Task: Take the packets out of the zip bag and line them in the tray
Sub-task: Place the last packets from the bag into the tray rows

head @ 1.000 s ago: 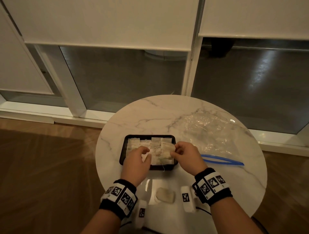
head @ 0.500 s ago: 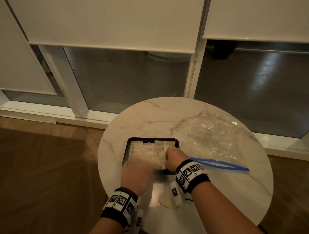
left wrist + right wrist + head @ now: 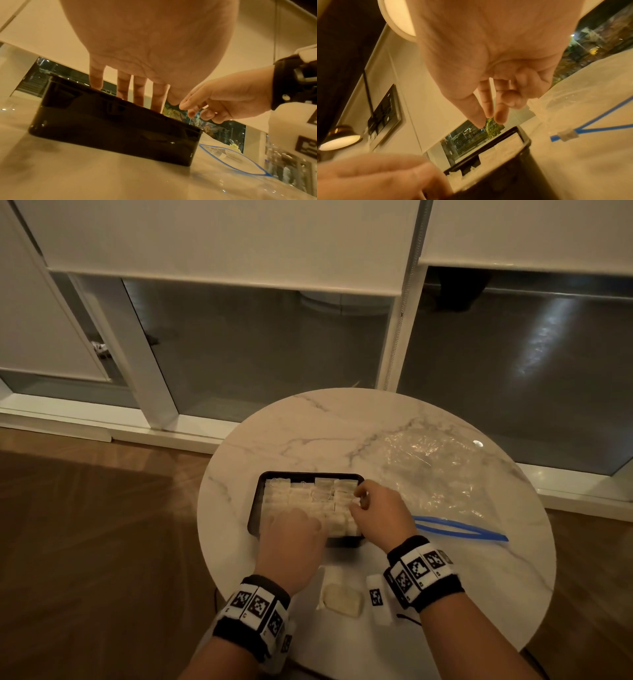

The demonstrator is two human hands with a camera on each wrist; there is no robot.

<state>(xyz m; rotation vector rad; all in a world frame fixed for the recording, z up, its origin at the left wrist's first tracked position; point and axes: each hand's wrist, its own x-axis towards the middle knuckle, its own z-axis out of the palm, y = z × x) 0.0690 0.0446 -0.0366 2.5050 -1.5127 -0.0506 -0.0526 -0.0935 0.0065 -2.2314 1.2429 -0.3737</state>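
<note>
The black tray point(image 3: 255, 508) stands on the marble table, packed with rows of white packets point(image 3: 301, 494). My left hand point(image 3: 298, 525) reaches over the tray's near wall point(image 3: 111, 128), its straight fingers point(image 3: 123, 88) pressing down on the near packets. At the tray's right edge my right hand point(image 3: 358, 501) holds thumb and fingertips point(image 3: 488, 115) pinched together; a thin string hangs from them in the left wrist view. The clear zip bag point(image 3: 438, 474) lies flat to the right, its blue zip point(image 3: 459, 529) gaping. One loose packet point(image 3: 342, 599) lies near the table's front edge.
The round table point(image 3: 308, 433) is small, and its edge runs close to the tray's left side. Wooden floor lies to the left. Behind the table are a window with lowered blinds and a white frame point(image 3: 394, 337).
Both hands held a packet over the tray's near right a second ago. That packet now lies in the tray; my left hand presses on the rows and my right has shifted to the right edge.
</note>
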